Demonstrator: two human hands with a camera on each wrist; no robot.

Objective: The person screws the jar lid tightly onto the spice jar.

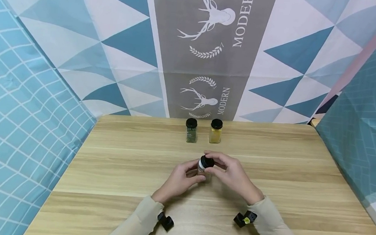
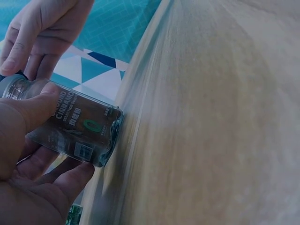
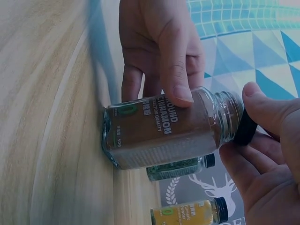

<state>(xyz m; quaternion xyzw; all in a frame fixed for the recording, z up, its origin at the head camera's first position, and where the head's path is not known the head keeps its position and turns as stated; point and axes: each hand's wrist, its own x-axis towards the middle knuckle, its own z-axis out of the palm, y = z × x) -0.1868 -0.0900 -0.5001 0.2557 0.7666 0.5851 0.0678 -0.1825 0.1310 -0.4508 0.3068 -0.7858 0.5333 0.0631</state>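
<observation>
A glass jar of ground cinnamon [image 3: 140, 140], filled with brown powder, stands upright on the table with its label in view. My left hand [image 1: 180, 179] grips its body, thumb on one face and fingers round the other side. With thumb and fingers, my right hand [image 1: 231, 172] pinches the black cap [image 3: 245, 127] at the jar's mouth. The cap sits tilted over the opening, and the bare glass threads [image 3: 227, 112] show below it in the right wrist view.
Behind the hands, near the table's back edge, stand a capped jar of green herbs [image 1: 191, 134] and a capped jar of yellow powder [image 1: 214, 135]. A patterned cloth [image 1: 192, 65] hangs behind the wooden table [image 1: 120, 156].
</observation>
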